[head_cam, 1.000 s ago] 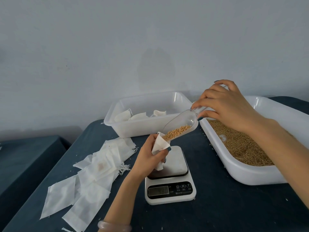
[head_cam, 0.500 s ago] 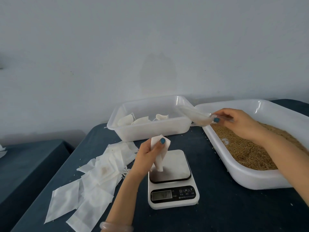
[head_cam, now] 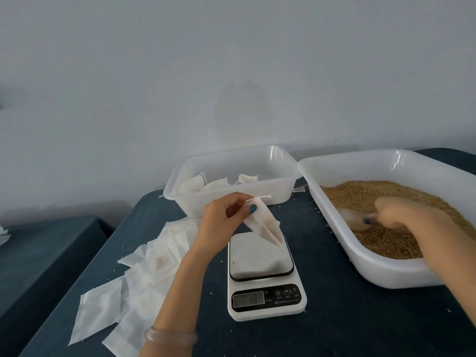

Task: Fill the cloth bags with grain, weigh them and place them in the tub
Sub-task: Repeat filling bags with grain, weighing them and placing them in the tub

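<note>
At the far left we see the pile of empty bags [head_cam: 144, 274] lying on the dark table [head_cam: 360, 318], as it did half a second ago. Our left hand [head_cam: 221, 222] pinches the cloth bag [head_cam: 265, 225] by its top edge between thumb and fingers. The bag stood nearly upright before. Now it slants down to the right, its lower corner over the scale [head_cam: 265, 276] platform; we cannot tell if it touches. Behind it the small tub [head_cam: 231, 202] holds filled bags [head_cam: 195, 184], unchanged. To the right, the large tub [head_cam: 360, 264] holds the grain [head_cam: 373, 194]. Our right hand [head_cam: 401, 215] was at that tub's left rim with the scoop [head_cam: 353, 217] raised. It has since dropped into the grain, fingers curled round the scoop's handle, both blurred by motion.
</note>
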Demonstrator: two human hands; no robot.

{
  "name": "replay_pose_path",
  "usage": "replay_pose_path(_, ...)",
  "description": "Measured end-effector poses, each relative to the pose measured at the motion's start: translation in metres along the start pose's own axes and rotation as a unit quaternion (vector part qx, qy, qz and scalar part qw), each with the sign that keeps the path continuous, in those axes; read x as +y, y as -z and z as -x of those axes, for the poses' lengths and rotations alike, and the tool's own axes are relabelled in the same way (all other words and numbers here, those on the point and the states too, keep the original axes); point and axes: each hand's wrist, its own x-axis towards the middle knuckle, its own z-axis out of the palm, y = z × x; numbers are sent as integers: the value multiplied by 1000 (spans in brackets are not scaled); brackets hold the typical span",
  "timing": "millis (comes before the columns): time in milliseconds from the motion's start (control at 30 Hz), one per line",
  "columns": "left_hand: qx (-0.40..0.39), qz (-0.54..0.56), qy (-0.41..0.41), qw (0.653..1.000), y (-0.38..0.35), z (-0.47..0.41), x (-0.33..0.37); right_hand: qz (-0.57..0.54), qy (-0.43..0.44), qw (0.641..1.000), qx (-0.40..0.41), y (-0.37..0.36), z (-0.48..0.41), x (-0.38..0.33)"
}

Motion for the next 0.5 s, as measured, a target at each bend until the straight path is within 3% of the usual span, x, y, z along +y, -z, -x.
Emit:
replay_pose_path(167,-30,4,56,998,-6,8,-20,44,11,999,23,-1,1,-6)
replay_pose_path(267,-28,5,77,997,-7,14,-35,2,53,992,116,3,7,-17)
replay_pose_path(333,-22,26,83,996,-6,20,-39,-47,116,967,221,6,18,-33)
replay_pose_path(400,-19,51,85,995,-6,24,-41,-145,209,921,297,7,35,-56)
replay_pose_path(500,8,95,79,992,-5,27,-41,-269,298,869,289,0,62,-94)
